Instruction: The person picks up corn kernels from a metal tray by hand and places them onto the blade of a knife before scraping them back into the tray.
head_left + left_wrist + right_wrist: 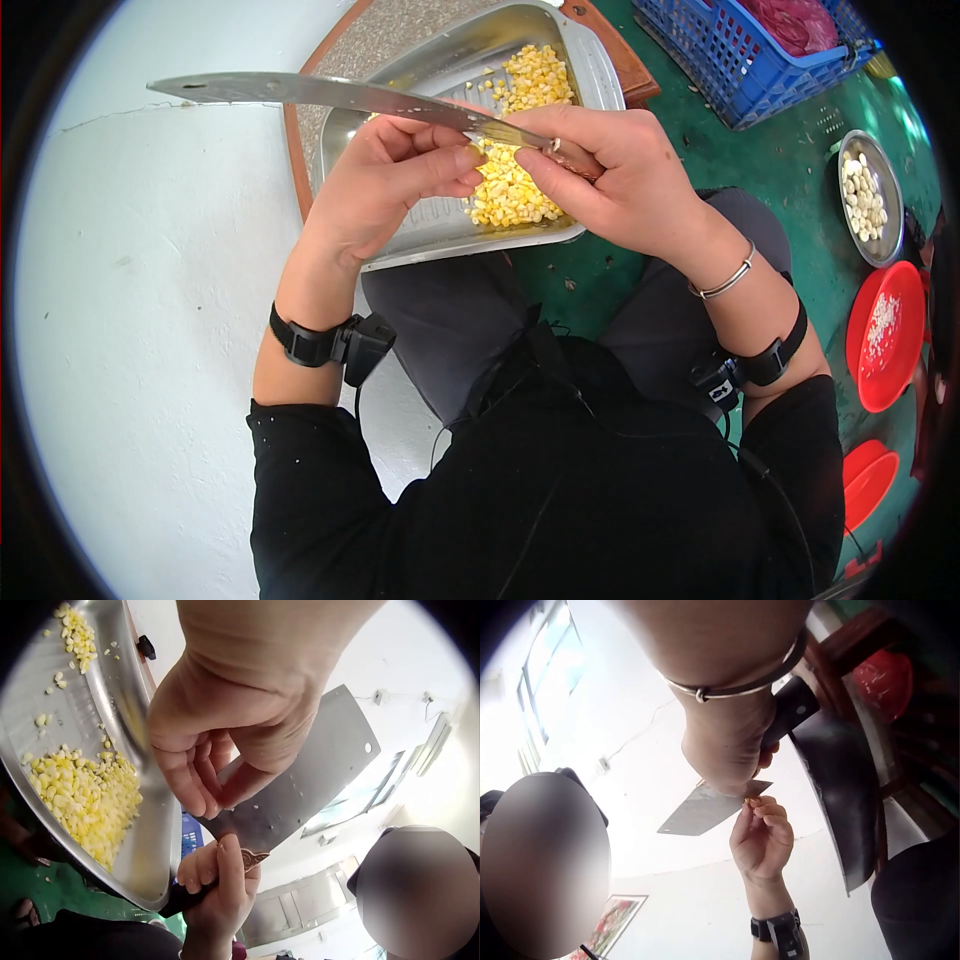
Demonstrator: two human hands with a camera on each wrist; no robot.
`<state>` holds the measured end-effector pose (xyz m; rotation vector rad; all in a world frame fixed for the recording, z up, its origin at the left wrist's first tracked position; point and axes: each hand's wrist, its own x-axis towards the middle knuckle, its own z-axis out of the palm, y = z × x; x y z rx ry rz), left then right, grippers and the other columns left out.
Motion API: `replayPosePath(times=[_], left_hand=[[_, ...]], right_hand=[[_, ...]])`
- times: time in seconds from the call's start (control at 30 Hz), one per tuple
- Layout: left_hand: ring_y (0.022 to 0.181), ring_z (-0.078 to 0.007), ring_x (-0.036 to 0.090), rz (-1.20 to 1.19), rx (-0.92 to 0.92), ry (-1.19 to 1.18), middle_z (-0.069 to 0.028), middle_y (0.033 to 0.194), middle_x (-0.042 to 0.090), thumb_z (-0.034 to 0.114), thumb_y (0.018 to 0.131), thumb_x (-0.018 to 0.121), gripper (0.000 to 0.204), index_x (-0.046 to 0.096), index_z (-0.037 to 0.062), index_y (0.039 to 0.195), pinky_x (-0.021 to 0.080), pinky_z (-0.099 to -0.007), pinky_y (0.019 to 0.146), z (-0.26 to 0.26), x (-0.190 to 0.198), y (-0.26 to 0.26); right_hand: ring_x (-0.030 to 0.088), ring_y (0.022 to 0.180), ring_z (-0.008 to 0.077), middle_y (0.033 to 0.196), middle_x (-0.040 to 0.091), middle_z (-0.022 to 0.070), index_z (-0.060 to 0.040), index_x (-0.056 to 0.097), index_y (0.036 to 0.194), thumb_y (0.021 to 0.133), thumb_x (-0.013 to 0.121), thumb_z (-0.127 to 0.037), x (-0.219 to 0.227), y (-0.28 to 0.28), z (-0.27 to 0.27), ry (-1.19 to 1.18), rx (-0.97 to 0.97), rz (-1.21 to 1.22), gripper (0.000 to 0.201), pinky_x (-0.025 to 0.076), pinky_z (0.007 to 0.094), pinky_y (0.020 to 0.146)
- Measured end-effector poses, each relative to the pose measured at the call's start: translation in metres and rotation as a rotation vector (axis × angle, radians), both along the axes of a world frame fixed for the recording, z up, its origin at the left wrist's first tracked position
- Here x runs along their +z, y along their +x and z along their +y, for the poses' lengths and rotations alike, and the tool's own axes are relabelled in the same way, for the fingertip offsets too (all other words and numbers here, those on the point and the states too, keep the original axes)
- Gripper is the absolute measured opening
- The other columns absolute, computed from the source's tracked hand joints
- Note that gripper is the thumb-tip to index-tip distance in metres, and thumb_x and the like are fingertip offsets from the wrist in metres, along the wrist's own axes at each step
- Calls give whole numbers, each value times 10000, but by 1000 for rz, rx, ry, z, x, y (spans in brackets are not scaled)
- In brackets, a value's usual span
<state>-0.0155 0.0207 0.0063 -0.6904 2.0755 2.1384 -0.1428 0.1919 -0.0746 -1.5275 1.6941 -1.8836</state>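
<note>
A wide cleaver [340,93] is held level above a metal tray [420,250] of yellow corn kernels [512,190]. My right hand [625,175] grips its dark handle [791,712], the thumb close to the base of the blade. Beside the blade, my left hand [400,180] has its thumb and fingertips pinched together. Something small and yellowish shows at those fingertips in the right wrist view; what it is I cannot tell. In the left wrist view small bits stick to the blade [300,780], and the left hand [232,727] is close to it.
A blue crate [740,70] with a red bag stands at the upper right. Down the right side are a metal bowl [847,215] of pale pieces, a red dish [870,370] with white bits and another red dish [868,490]. A white wall [150,300] is at the left.
</note>
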Motion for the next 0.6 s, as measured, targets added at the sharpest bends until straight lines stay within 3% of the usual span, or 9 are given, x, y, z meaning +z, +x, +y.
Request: replayPosePath(times=[0.07,0.2,0.27,0.5,0.6], left_hand=[[787,-136,646,-64,-82,-285,-66,960,658,28,872,572,275,579,21,1148,528,-239,726,7,6,-5],[760,-136,635,-195,-125,-567,-55,941,668,48,854,594,250,604,2,1100,509,-247,692,-18,-9,-3],[749,-149,640,-401,-251,-993,-67,837,675,75,804,645,190,662,27,987,492,-262,672,-41,-29,2],[747,-203,641,-440,-254,-1094,-97,806,677,110,760,689,150,665,20,878,494,-310,686,-56,-61,10],[708,-132,611,-405,-296,-1104,-80,786,656,79,772,683,160,640,-15,894,494,-269,668,-59,-68,8]], right_hand=[[509,458,206,551,519,94,-60,656,1003,785,647,-90,0,0,1,-12,-9,-4,220,409,294,470],[465,444,187,523,472,79,-49,655,991,796,646,-101,1,-4,3,26,-63,7,202,384,281,462],[454,442,182,520,461,77,-46,654,989,801,645,-107,1,-4,3,13,-75,-2,198,377,280,459],[456,448,196,525,466,83,-35,646,982,811,635,-121,1,-4,3,-7,-76,-17,192,381,287,463],[467,458,209,537,476,90,-37,645,974,812,632,-125,3,-4,2,-2,-62,-28,185,389,291,470]])
